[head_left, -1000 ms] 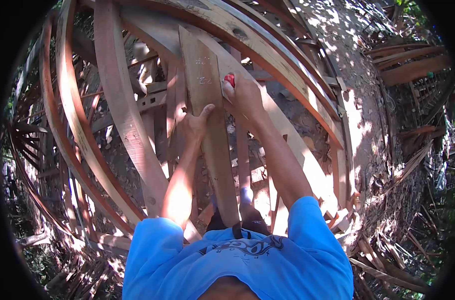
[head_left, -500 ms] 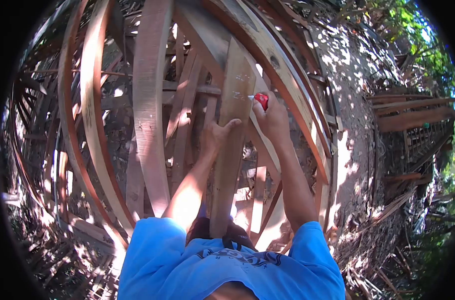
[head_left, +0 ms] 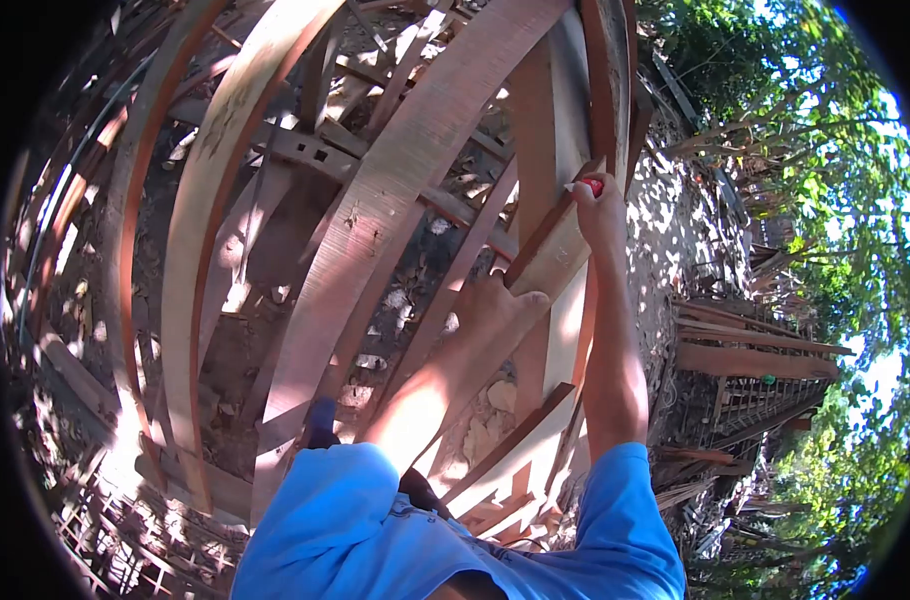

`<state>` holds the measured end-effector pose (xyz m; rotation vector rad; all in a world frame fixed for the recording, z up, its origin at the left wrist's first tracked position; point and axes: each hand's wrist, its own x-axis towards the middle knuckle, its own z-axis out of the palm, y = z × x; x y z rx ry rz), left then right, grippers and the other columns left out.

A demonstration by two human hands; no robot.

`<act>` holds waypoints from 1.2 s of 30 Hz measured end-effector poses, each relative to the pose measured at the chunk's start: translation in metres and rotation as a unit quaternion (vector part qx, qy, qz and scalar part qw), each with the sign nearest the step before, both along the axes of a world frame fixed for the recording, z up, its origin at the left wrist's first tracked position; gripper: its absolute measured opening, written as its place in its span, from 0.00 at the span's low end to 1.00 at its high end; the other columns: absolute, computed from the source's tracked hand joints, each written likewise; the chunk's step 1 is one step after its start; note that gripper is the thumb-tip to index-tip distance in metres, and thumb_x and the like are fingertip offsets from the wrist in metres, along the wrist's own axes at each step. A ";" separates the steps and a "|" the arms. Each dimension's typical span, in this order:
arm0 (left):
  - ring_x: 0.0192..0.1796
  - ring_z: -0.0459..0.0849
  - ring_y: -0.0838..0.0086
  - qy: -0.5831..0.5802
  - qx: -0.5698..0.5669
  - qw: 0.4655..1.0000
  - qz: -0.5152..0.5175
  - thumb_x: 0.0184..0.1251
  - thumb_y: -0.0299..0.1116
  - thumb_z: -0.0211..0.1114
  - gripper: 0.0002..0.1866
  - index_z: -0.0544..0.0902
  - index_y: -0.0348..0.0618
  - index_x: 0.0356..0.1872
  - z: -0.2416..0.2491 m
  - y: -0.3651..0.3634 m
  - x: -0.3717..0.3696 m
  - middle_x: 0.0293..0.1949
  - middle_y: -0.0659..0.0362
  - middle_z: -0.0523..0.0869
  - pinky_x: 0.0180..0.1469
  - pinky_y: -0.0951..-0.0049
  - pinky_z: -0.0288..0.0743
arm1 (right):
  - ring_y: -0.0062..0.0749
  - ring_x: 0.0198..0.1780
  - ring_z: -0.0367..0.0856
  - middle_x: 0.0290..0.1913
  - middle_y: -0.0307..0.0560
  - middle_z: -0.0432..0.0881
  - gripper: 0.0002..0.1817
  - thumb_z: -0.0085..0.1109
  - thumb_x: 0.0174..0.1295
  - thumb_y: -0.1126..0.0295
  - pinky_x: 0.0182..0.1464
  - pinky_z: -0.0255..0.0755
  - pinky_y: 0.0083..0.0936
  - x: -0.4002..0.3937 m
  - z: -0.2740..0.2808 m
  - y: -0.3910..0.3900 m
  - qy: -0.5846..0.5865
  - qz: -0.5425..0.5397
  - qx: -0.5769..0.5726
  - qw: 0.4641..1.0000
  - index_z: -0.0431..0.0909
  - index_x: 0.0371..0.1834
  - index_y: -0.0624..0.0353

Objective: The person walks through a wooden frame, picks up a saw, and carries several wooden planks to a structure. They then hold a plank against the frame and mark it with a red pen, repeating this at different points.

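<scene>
A wooden board (head_left: 558,254) with faint pale marks on its face slants up to the right in front of me. My left hand (head_left: 497,305) grips its near part, with the thumb over the face and the fingers at the far edge. At the board's upper end, my right hand (head_left: 602,208) is closed around a small red object (head_left: 594,186) with a white tip. The tip points left beside the board's end. How firmly it touches the wood cannot be made out.
Long planks, including a wide reddish one (head_left: 360,215) and a curved pale one (head_left: 207,165), rise on the left. A perforated beam (head_left: 310,152) crosses behind them. Stacked timber (head_left: 750,360) lies at the right, near green foliage (head_left: 825,200). Leaf litter and sunlit ground show between boards.
The view has turned. The board, upright before, now slants to the upper right. My right hand, with the red object, has moved from beside the marks to the board's upper end.
</scene>
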<state>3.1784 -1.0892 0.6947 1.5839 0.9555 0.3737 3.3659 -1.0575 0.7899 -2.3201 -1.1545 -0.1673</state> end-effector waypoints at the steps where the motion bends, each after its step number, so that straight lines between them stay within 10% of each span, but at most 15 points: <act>1: 0.54 0.84 0.49 0.015 -0.001 1.000 -0.002 0.50 0.56 0.70 0.39 0.80 0.26 0.51 0.008 0.002 -0.006 0.47 0.38 0.85 0.60 0.59 0.74 | 0.53 0.48 0.83 0.43 0.62 0.84 0.18 0.59 0.59 0.62 0.52 0.74 0.40 -0.003 0.003 0.000 0.016 -0.005 -0.004 1.000 0.80 0.47 0.62; 10: 0.62 0.78 0.48 -0.067 0.109 0.992 0.001 0.47 0.62 0.73 0.54 0.64 0.35 0.69 -0.025 0.018 -0.015 0.61 0.35 0.75 0.64 0.56 0.72 | 0.54 0.47 0.84 0.42 0.60 0.85 0.18 0.58 0.59 0.60 0.52 0.74 0.43 0.011 -0.002 -0.001 -0.047 -0.028 -0.050 0.997 0.80 0.48 0.60; 36: 0.61 0.79 0.49 0.010 0.045 0.998 -0.032 0.49 0.61 0.73 0.47 0.73 0.35 0.64 -0.051 -0.001 -0.009 0.60 0.42 0.76 0.60 0.53 0.74 | 0.56 0.45 0.85 0.41 0.60 0.86 0.18 0.58 0.56 0.58 0.49 0.77 0.42 -0.024 0.032 0.011 -0.050 -0.033 -0.137 0.989 0.83 0.42 0.59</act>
